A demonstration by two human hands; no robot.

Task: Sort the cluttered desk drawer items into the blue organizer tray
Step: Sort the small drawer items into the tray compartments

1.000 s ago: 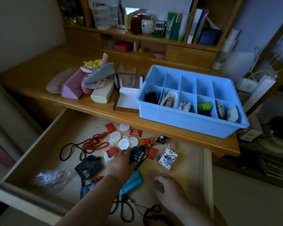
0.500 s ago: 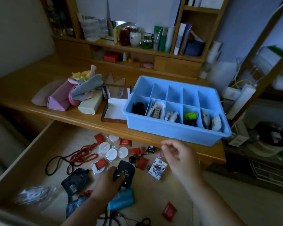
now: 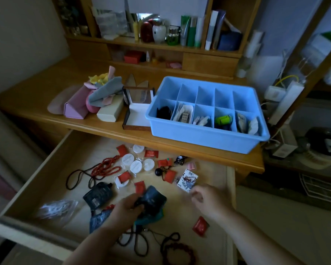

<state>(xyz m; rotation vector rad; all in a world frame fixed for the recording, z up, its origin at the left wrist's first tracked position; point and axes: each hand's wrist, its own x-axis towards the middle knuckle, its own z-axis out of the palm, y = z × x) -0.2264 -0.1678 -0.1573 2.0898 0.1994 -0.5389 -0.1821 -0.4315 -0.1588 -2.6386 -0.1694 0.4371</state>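
The blue organizer tray (image 3: 206, 142) stands on the desk top behind the open drawer (image 3: 38, 178); its front compartments hold small items and its back row looks empty. Inside the drawer, my left hand (image 3: 125, 210) grips a dark pouch (image 3: 153, 198) that lies over a teal item (image 3: 151, 218). My right hand (image 3: 206, 198) hovers blurred over the drawer with loosely curled fingers and nothing visible in them, just below a printed card (image 3: 186, 180). Red sachets (image 3: 162, 163), white round discs (image 3: 136, 166) and a red bead string (image 3: 106, 167) lie scattered further back.
A second dark pouch (image 3: 98, 195), a clear bag (image 3: 55, 209), a red packet (image 3: 200, 225) and a bead bracelet (image 3: 178, 253) lie in the drawer. On the desk are glasses cases (image 3: 75, 109), cloths and an open box (image 3: 138, 119). Shelves with bottles rise behind.
My right hand rose to the tray's front edge, then dropped back into the drawer near the card. My left hand closed around the dark pouch and tilted it up.
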